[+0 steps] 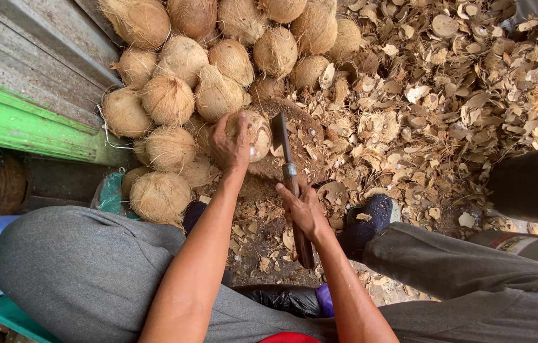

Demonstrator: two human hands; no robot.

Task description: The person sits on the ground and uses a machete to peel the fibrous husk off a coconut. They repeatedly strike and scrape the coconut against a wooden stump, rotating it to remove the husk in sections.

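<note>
My left hand [229,147] clamps its grip over the husked coconut [253,133], which rests on the chopping block [301,136] just in front of the coconut pile [212,63]. Right of the coconut, my right hand [304,209] holds the cleaver [285,159], blade beside the shell. I judge I'm trimming husk; a steady, well-aimed chop clear of my fingers is called for.

Coconut pile crowds the left; husk-strewn ground lies open to the right.

Heaped coconuts [186,70] and a green beam [21,124] block the left and far side; only loose husk chips [447,95] cover the right, until the black bucket [529,184].
</note>
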